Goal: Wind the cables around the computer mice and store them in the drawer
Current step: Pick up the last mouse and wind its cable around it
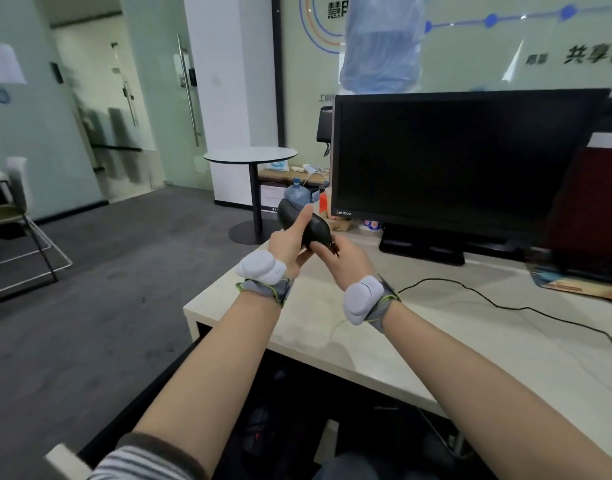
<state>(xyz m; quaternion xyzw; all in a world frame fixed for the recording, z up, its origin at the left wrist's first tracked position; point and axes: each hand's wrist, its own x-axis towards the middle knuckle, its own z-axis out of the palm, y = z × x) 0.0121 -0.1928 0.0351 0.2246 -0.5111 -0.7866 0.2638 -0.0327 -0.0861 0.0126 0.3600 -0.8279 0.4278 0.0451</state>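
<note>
A: What is sitting nearest?

B: A smooth, pale desk. A thin black cable is lying across it in soft bends.

A: What are the hands doing?

B: Both are holding a round, shiny black mouse up in the air, over the desk's far corner. The left hand is curling around it with the thumb lying on top. The right hand is pinching its near end.

A: And behind?

B: A flat black screen is standing on the desk. Farther back, a round white table is standing on a thin black pole.
</note>
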